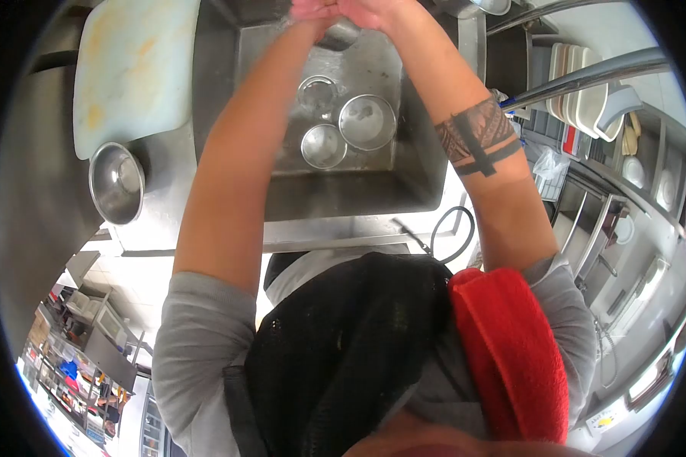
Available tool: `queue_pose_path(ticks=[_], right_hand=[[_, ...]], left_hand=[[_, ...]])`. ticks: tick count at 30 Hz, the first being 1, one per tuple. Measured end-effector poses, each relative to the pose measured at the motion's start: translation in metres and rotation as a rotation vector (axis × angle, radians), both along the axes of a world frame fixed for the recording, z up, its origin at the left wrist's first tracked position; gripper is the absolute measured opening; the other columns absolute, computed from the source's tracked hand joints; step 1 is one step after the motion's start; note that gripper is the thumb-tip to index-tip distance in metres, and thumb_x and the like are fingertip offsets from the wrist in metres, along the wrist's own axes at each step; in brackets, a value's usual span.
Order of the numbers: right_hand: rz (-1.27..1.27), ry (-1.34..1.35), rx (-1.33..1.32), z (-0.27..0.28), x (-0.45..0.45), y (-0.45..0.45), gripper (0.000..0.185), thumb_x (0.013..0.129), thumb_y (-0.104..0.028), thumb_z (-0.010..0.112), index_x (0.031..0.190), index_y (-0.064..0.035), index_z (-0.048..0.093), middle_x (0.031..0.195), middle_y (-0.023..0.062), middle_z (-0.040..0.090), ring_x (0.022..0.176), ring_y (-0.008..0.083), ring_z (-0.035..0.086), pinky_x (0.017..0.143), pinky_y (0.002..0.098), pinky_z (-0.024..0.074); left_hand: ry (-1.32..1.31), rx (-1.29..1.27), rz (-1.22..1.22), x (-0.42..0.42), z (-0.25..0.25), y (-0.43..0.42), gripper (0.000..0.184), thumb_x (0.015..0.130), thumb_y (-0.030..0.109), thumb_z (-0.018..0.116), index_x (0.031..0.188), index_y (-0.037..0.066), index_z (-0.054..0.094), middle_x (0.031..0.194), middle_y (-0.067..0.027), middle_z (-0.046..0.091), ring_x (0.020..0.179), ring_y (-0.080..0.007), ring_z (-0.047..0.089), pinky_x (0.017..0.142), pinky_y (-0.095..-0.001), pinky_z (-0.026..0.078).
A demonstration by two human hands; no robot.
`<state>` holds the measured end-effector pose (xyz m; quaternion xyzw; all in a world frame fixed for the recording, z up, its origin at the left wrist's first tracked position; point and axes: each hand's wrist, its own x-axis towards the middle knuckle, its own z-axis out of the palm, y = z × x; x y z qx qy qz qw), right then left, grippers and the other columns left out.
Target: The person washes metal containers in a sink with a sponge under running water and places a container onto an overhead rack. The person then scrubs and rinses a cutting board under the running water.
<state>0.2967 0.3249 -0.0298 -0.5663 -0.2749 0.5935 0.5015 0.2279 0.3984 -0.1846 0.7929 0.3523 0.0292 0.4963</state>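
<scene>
In the sink (343,192), three bowls (367,122) are sitting close together, a vessel (340,36) lying beyond them, while on the left-hand counter (166,179) a cutting board (136,68) is lying with another bowl (117,183) at its near end, and trays (587,95) are standing to the right.

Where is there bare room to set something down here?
The cutting board and the counter between the steel bowl and the sink basin show bare. The basin is crowded at its three round containers and the vessel by the hands.

1 head-worn camera looks down from close above, over the sink (351,192).
</scene>
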Motion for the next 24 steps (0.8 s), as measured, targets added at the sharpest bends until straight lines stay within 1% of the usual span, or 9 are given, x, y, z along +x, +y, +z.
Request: queue_pose_path(ticks=[4,9,11,14,17,19,21,23,24], right_hand=[[0.184,-0.49,-0.053,0.038,0.002,-0.028,0.033,0.096,-0.029,0.063,0.077,-0.0029,0.071,0.073,0.0119,0.068,0.072,0.0223,0.069,0.063,0.0341,0.0544],[0.847,-0.927,0.25,-0.077,-0.001,-0.094,0.025,0.089,-0.027,0.064,0.087,-0.0039,0.072,0.085,0.0109,0.071,0.077,0.0249,0.067,0.07,0.0388,0.0521],[1.106,-0.773,-0.006,-0.122,-0.057,-0.142,0.025,0.077,-0.025,0.068,0.093,-0.0068,0.075,0.09,0.017,0.071,0.083,0.0321,0.068,0.073,0.0456,0.0519],[1.298,-1.258,0.315,-0.198,-0.119,-0.225,0.026,0.078,-0.02,0.067,0.1,-0.0079,0.075,0.095,0.0147,0.073,0.096,0.0315,0.07,0.086,0.0447,0.0532],[1.615,-1.201,0.134,-0.248,-0.137,-0.223,0.028,0.079,-0.019,0.067,0.106,-0.0118,0.071,0.093,0.0115,0.073,0.092,0.0328,0.071,0.083,0.0443,0.0553],[1.435,-1.167,0.002,-0.246,-0.144,-0.212,0.031,0.083,-0.017,0.063,0.113,-0.0121,0.068,0.097,0.0132,0.072,0.095,0.0347,0.07,0.086,0.0466,0.0537],[1.086,-1.095,-0.048,-0.211,-0.15,-0.19,0.025,0.085,-0.015,0.059,0.107,-0.0102,0.07,0.102,0.0171,0.071,0.094,0.0383,0.069,0.087,0.0479,0.0529],[0.93,-0.969,0.108,-0.231,-0.127,-0.158,0.021,0.084,-0.018,0.062,0.1,-0.0059,0.069,0.095,0.0186,0.072,0.089,0.0394,0.07,0.079,0.0511,0.0544],[0.896,-0.972,0.092,-0.233,-0.106,-0.142,0.023,0.085,-0.019,0.061,0.103,-0.0069,0.069,0.098,0.019,0.071,0.09,0.0393,0.069,0.081,0.05,0.0544]], left_hand=[[0.193,0.522,-0.492,0.014,0.04,0.007,0.027,0.083,0.028,0.069,0.097,0.005,0.073,0.093,-0.0178,0.07,0.086,-0.0341,0.068,0.081,-0.0455,0.053],[0.188,0.73,-0.879,0.003,0.064,0.001,0.023,0.076,0.023,0.072,0.087,0.004,0.076,0.084,-0.0216,0.071,0.078,-0.0375,0.069,0.075,-0.048,0.055],[0.174,0.744,-0.92,-0.011,0.079,-0.014,0.022,0.074,0.023,0.073,0.085,0.004,0.077,0.082,-0.0224,0.071,0.076,-0.0382,0.069,0.074,-0.0486,0.056],[0.097,0.539,-0.566,-0.043,0.122,-0.034,0.019,0.079,0.014,0.065,0.09,0.002,0.075,0.092,-0.0241,0.07,0.086,-0.0397,0.069,0.078,-0.049,0.054],[0.009,0.399,-0.433,-0.072,0.114,-0.035,0.023,0.087,0.016,0.065,0.102,-0.002,0.071,0.099,-0.0227,0.072,0.092,-0.0341,0.069,0.08,-0.0444,0.054],[-0.057,0.145,-0.131,-0.103,0.091,-0.032,0.031,0.099,0.034,0.061,0.109,0.005,0.068,0.105,-0.0103,0.07,0.099,-0.0225,0.065,0.091,-0.0356,0.054],[-0.105,-0.195,0.062,-0.137,0.061,-0.04,0.031,0.1,0.03,0.058,0.112,0.002,0.064,0.106,-0.0128,0.068,0.098,-0.0281,0.064,0.087,-0.0433,0.055],[-0.397,-1.141,0.73,-0.166,0.039,-0.051,0.034,0.103,0.03,0.049,0.122,0.005,0.059,0.117,-0.0145,0.064,0.101,-0.0331,0.063,0.085,-0.0549,0.056],[-0.418,-1.128,0.749,-0.18,0.042,-0.056,0.034,0.103,0.03,0.049,0.122,0.005,0.059,0.117,-0.0145,0.064,0.101,-0.0331,0.063,0.085,-0.0549,0.056]])
